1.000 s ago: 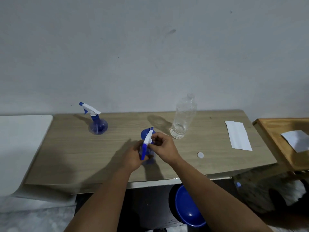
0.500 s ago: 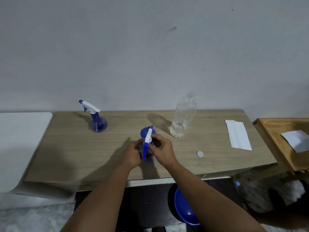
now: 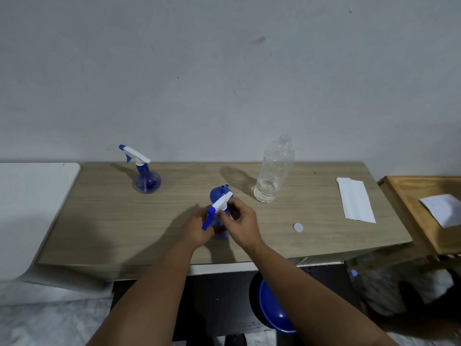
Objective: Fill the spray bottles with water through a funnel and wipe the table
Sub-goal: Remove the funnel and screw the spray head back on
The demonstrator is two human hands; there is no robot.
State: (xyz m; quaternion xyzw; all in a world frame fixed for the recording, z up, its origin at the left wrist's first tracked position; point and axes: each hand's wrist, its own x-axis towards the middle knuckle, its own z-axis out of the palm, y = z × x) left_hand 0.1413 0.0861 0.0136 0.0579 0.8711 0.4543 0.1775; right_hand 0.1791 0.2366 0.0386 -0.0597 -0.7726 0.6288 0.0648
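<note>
A blue spray bottle stands near the front middle of the wooden table (image 3: 124, 228), mostly hidden by my hands. My left hand (image 3: 197, 229) wraps its body. My right hand (image 3: 240, 224) pinches the white and blue spray head (image 3: 218, 207) at the bottle's neck. Behind the bottle a blue funnel (image 3: 219, 192) rests on the table. A second blue spray bottle (image 3: 146, 179) with its head on stands at the back left. A clear plastic water bottle (image 3: 273, 171), uncapped and nearly empty, stands at the back middle. Its white cap (image 3: 297, 227) lies to the right.
A folded white cloth or paper (image 3: 355, 202) lies at the table's right end. A wooden tray (image 3: 409, 203) with a white sheet sits further right. A white surface (image 3: 30, 208) adjoins the table on the left. A blue basin (image 3: 273, 308) sits under the table.
My hands and the spray bottle stay in the same spot. The fingers of my right hand have shifted around the spray head, which has tilted a little.
</note>
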